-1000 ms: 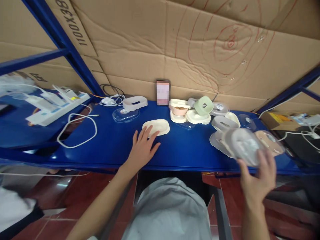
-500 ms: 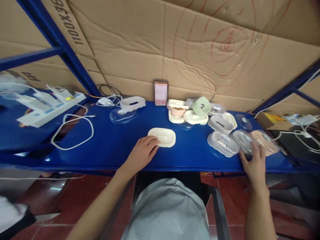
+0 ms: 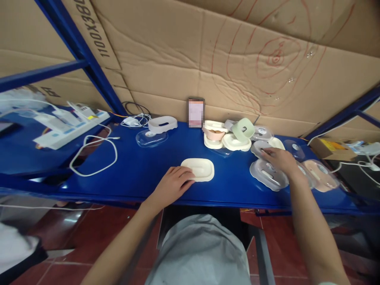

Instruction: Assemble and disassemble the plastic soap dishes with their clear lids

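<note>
My left hand [image 3: 174, 183] rests on the blue shelf [image 3: 139, 170], its fingers touching the near left edge of a cream oval dish [image 3: 198, 169]. My right hand [image 3: 279, 159] reaches over a clear plastic lid [image 3: 268, 175] and its fingertips touch a grey oval dish [image 3: 259, 147] behind it. Whether it grips the dish I cannot tell. More clear lids and a pinkish dish [image 3: 321, 174] lie to its right. A heap of cream, pink and green dishes [image 3: 230, 133] sits at the back.
A white dish [image 3: 162, 124] and a clear lid [image 3: 151, 138] lie at the back left. A white cable [image 3: 94, 152] loops on the left, beside a power strip [image 3: 69, 126]. A phone [image 3: 196, 113] leans against the cardboard wall. Blue frame posts stand on both sides.
My right hand set down the clear lid it held, then moved back and left to the grey dish. My left hand drew the cream dish nearer the front edge.
</note>
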Demonstrator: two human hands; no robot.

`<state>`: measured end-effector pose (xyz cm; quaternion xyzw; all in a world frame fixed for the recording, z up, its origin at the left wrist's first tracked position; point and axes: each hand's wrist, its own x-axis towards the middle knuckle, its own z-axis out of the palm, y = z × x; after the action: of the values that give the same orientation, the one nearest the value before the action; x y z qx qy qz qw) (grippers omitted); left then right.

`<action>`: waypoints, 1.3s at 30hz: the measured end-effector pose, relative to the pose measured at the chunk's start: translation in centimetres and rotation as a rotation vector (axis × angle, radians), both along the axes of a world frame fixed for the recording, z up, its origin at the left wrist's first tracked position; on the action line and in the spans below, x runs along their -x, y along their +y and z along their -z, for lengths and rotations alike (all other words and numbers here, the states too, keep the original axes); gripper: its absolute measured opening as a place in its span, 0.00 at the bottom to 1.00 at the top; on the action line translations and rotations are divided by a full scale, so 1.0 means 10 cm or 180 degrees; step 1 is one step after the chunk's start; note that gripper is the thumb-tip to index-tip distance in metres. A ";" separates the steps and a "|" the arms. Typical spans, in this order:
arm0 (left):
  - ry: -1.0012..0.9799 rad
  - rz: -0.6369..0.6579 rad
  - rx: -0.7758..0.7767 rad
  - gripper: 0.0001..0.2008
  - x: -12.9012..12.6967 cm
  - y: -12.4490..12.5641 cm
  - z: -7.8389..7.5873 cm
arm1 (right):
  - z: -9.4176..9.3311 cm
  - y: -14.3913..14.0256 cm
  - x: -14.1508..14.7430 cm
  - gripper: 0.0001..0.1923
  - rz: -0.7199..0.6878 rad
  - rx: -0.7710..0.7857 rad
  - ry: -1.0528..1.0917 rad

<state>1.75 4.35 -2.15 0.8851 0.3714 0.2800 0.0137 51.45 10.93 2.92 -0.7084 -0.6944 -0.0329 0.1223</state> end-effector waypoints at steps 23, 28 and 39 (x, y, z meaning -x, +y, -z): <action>0.0072 0.0034 -0.0022 0.09 -0.01 0.00 -0.01 | -0.23 -0.37 0.35 0.20 -0.0536 -0.0905 -0.0002; 0.0128 0.0032 -0.0082 0.09 0.01 0.00 -0.01 | -0.18 -0.51 0.58 0.20 -0.0609 -0.1485 0.0428; 0.0044 0.0468 -0.0381 0.24 -0.99 -0.14 -0.24 | -0.07 -0.72 1.13 0.12 -0.1431 -0.1742 0.0615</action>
<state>11.61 2.92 0.25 0.9111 0.2882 0.2937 -0.0212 40.10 3.77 3.58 -0.4789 -0.7835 -0.1227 0.3764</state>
